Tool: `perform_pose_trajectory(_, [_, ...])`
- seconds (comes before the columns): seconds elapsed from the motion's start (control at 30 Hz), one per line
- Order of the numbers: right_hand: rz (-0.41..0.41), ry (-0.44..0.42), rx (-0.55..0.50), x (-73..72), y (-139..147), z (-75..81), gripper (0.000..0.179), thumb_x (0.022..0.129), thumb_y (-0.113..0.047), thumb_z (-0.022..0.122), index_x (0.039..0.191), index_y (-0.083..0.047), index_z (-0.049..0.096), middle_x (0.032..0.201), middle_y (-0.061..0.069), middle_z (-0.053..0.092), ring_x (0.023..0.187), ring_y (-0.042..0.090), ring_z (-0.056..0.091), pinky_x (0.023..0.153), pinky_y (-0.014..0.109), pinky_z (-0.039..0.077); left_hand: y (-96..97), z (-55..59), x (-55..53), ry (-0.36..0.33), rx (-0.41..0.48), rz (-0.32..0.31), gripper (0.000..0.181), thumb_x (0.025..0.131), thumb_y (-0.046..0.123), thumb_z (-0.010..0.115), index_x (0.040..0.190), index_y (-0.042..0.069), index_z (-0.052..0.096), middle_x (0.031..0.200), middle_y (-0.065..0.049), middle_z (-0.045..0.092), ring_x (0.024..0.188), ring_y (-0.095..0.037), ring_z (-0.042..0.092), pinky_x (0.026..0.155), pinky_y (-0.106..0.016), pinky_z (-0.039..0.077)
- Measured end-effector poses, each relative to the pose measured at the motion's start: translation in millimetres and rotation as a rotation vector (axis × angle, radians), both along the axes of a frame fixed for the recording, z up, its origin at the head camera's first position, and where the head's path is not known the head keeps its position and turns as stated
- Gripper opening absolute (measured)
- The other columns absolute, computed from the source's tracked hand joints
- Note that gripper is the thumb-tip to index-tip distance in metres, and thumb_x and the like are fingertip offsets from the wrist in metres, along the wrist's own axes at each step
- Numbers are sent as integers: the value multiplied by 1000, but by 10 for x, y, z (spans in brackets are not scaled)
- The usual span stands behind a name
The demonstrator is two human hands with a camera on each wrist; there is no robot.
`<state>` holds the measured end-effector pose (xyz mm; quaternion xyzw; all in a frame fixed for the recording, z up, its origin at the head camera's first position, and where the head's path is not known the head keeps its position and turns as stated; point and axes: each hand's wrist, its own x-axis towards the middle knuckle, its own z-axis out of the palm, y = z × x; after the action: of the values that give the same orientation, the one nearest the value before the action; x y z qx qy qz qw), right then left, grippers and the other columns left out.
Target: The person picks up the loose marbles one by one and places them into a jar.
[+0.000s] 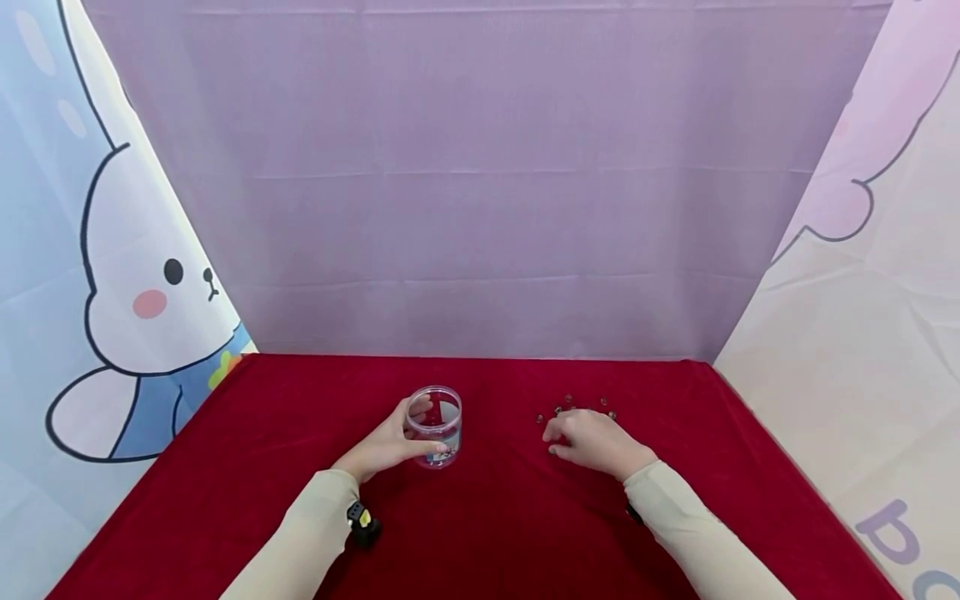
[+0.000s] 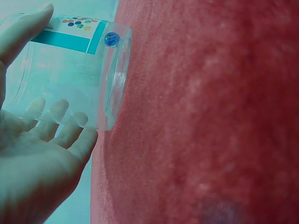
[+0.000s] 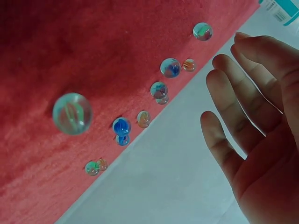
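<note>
Two pale sleeves [image 1: 296,533] are nearest, over the red bench cloth [image 1: 495,525]. The left hand [image 1: 386,447] wraps round a clear jar [image 1: 437,432], mouth up, probably keeping the blue marble [image 2: 112,39] inside. The right hand [image 1: 592,440], holding nothing, has loose fingers near scattered marbles [image 3: 121,126], perhaps spread out because round things roll.

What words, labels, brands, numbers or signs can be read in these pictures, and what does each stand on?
Right wall cloth: a tilted purple letter, "b" or "p", I cannot tell which.
Same cloth: a round letter, perhaps "o", cut off by the picture's edge.
Clear jar, label: small print, too small and blurred to read.
Jar's label, right wrist view: a barcode, any digits unreadable.
No brand or number is legible.
</note>
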<state>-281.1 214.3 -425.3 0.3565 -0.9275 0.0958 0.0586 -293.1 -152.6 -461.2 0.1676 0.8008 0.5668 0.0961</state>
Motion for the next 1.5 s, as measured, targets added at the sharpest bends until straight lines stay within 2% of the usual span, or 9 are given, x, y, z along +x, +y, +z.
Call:
perform_pose_trajectory(0.4, [-11, -32, 22, 0, -4, -58, 17, 86, -13, 80, 102, -11, 77, 98, -2, 71, 89, 13, 67, 77, 29, 57, -10, -28, -12, -3, 12, 2, 91, 81, 32, 86, 152, 15, 31, 153, -7, 37, 140, -32, 34, 107, -54, 40])
perform_pose_trajectory(0.6, [9, -41, 18, 7, -9, -64, 16, 86, -10, 80, 101, -10, 76, 98, 0, 72, 88, 14, 68, 74, 28, 57, -11, -19, -7, 6, 8, 1, 89, 82, 30, 85, 151, 14, 32, 153, -7, 37, 141, -33, 34, 108, -54, 38])
perform_pose_trajectory(0.83, [-3, -65, 16, -1, -15, -82, 16, 86, -10, 80, 102, -10, 76, 97, -1, 72, 83, 10, 65, 72, 27, 56, 0, 12, 22, 1, 1, 0, 90, 82, 31, 84, 152, 14, 31, 154, -8, 36, 141, -33, 33, 108, -53, 39])
perform_pose_trajectory(1.5, [-25, -61, 45, -15, -27, -111, 11, 87, -9, 78, 98, -11, 75, 96, -2, 71, 86, 12, 66, 72, 27, 56, -10, 2, 16, -4, 0, 2, 90, 82, 31, 85, 152, 15, 30, 154, -8, 36, 141, -33, 33, 108, -54, 38])
